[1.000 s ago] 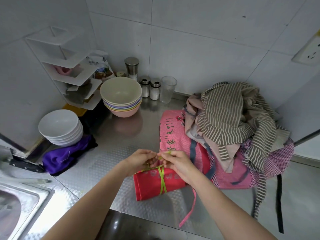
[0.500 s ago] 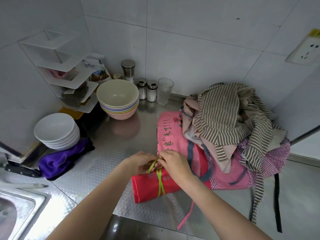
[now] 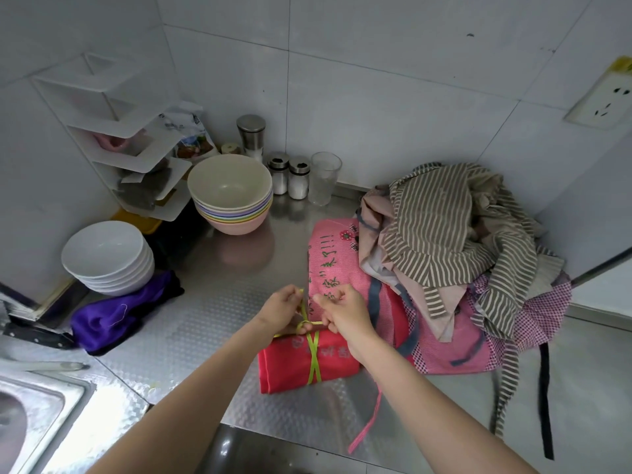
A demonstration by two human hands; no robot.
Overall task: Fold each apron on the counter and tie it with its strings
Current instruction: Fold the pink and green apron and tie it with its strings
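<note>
- Red folded apron [image 3: 307, 362] lies on the table [image 3: 212, 302], green strings [image 3: 313, 354] crossed over it.
- Since half a second ago, the hands have drawn apart, pulling the knot tighter.
- Left hand [image 3: 280, 311] and right hand [image 3: 345, 316] hover above the bundle, fingers pinching string ends.

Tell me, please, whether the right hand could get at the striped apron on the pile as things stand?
Probably yes: the striped apron lies uncovered atop the pile, but the right hand is pinching the green strings.
</note>
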